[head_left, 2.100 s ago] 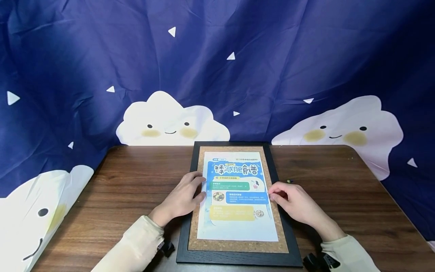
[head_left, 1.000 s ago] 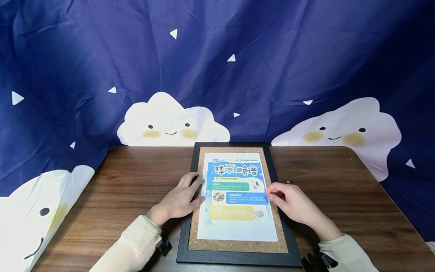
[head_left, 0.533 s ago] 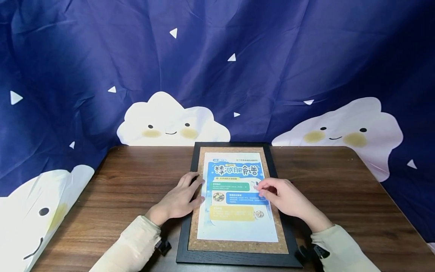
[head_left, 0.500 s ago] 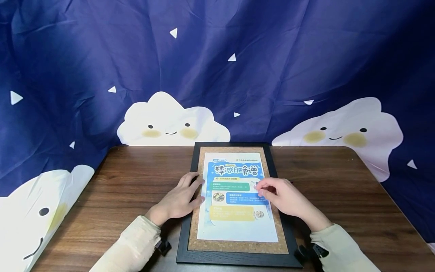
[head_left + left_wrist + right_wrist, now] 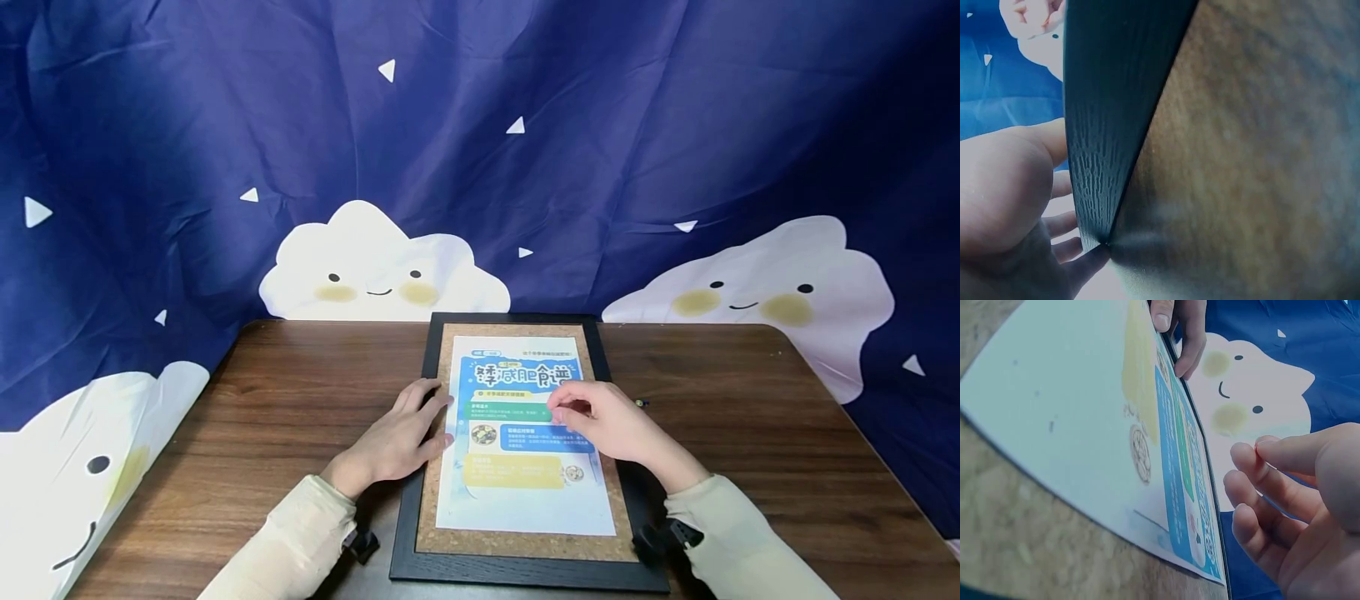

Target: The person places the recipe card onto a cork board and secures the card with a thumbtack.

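A: Position of the sheet of paper (image 5: 525, 510)?
B: Flat on the cork board (image 5: 555, 546), inside a black frame (image 5: 525, 569). Cork shows on all four sides. The board lies on the wooden bench (image 5: 315, 375), between the two hands.
A: Left hand (image 5: 393, 433)?
B: Across the left bar of the frame, fingers and thumb spread apart, palm down. Forefinger and thumb tips reach the left edge of the sheet.
A: Right hand (image 5: 618, 425)?
B: Over the right half of the sheet, fingertips near the end of the green strip. Right wrist view: hand raised, apart from the paper. Thumb and forefinger pinch together; a red speck (image 5: 1256, 447) shows between the tips, too small to identify. Other fingers half curled.
A: Anything else nearby?
B: A small object (image 5: 641, 402) on the bench just beside the frame, right side, kind unclear. Blue curtain (image 5: 450, 125) with printed clouds behind the bench.
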`<action>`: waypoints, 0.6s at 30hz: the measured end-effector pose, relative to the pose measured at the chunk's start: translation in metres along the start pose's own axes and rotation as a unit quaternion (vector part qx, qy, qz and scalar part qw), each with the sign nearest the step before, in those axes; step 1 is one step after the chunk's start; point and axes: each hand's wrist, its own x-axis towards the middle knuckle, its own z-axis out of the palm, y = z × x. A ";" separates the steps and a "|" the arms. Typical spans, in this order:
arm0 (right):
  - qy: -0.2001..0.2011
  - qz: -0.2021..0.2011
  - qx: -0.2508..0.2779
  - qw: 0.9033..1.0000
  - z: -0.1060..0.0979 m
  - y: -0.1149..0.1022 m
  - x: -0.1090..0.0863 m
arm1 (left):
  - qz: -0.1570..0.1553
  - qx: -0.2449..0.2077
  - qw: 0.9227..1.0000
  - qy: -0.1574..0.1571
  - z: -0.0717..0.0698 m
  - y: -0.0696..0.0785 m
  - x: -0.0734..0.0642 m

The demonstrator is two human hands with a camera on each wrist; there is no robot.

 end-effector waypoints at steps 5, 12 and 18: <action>-0.002 0.004 0.004 1.000 0.001 -0.003 0.005 | -0.032 0.003 0.999 -0.037 -0.019 0.023 -0.001; -0.008 0.009 0.020 1.000 0.002 -0.005 0.015 | -0.035 0.013 0.998 -0.044 -0.019 0.024 -0.001; -0.016 0.009 0.063 0.998 0.004 -0.006 0.023 | -0.035 0.014 0.998 -0.048 -0.020 0.024 -0.001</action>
